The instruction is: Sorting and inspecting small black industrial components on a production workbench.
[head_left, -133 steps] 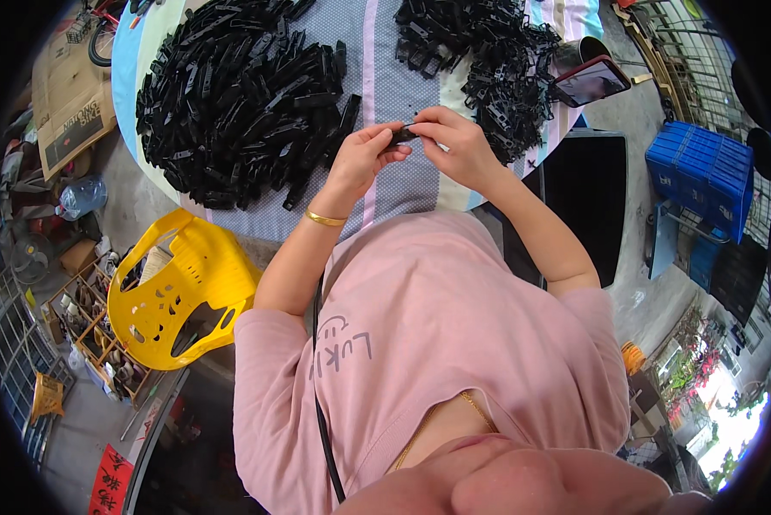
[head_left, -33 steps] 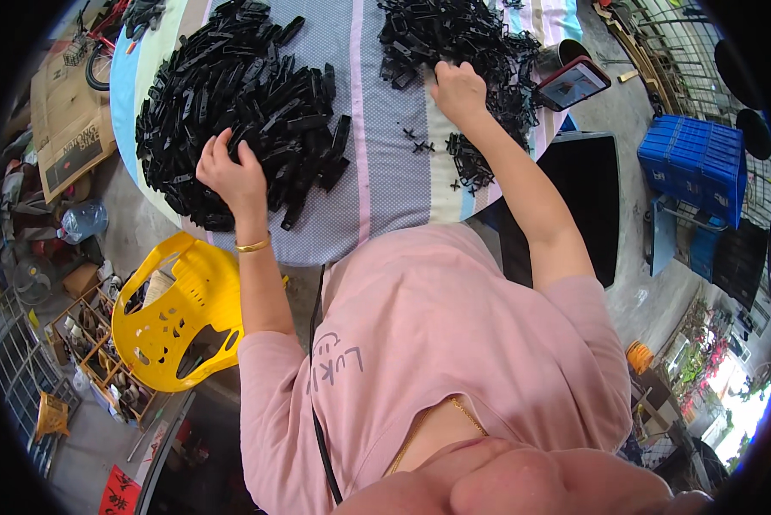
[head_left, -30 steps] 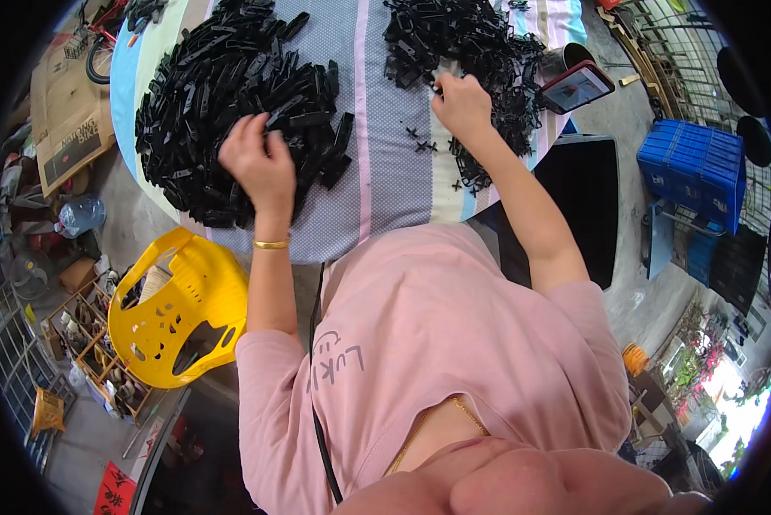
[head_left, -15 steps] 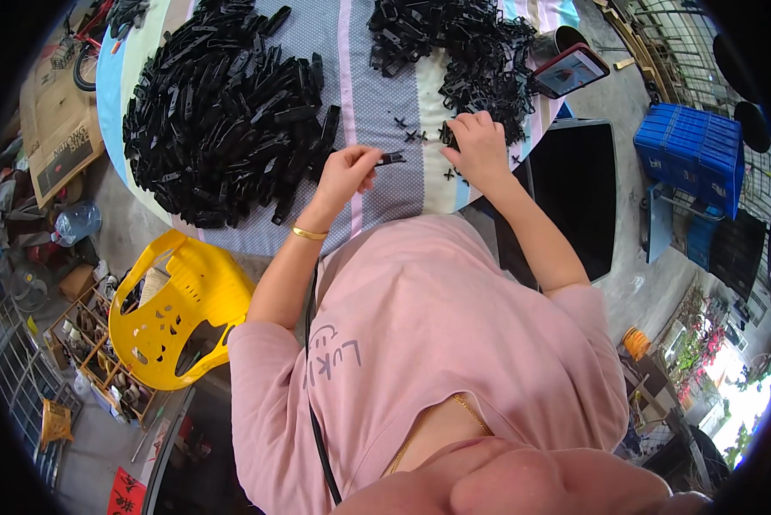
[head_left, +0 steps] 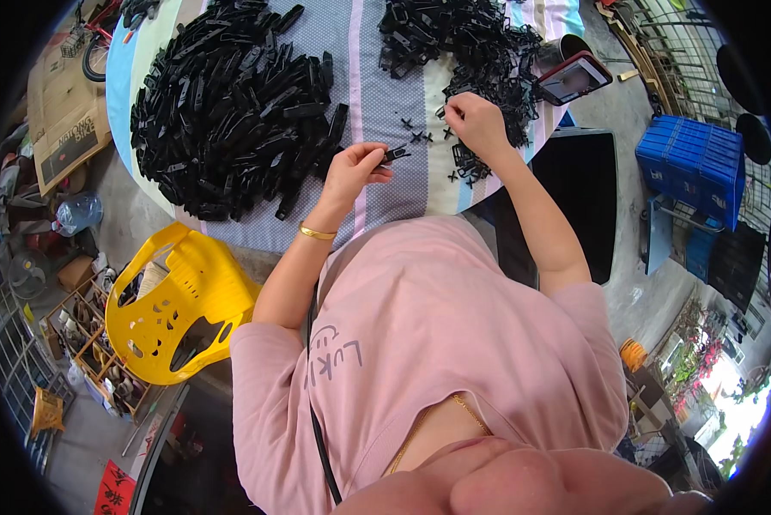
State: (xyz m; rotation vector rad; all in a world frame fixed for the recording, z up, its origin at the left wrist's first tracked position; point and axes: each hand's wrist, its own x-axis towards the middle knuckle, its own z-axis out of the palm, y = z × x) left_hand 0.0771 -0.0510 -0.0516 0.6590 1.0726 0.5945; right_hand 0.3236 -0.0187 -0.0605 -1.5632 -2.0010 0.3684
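My left hand [head_left: 357, 178] pinches a narrow black plastic piece [head_left: 397, 154] between thumb and fingers, its forked end pointing right. Farther right, my right hand [head_left: 478, 124] is closed with its fingertips together at the edge of a heap of small black plastic parts [head_left: 488, 73]. Whatever it may hold is too small to make out. Between the hands lie a few tiny black cross-shaped pieces [head_left: 416, 136]. A small cluster of black parts [head_left: 469, 163] lies just below my right hand. A large pile of long black plastic pieces [head_left: 231, 112] is left of my left hand.
A patterned cloth [head_left: 394, 193] covers the rounded table. A phone [head_left: 574, 79] leans against a dark cup [head_left: 566, 50] at the right edge. Below stand a yellow plastic chair [head_left: 184, 300] on the left and a blue crate [head_left: 690, 167] on the right.
My right hand has moved slightly away from me, and its fingers have drawn together. The small cluster below it has come into sight. My left hand still holds its piece, now turned a little.
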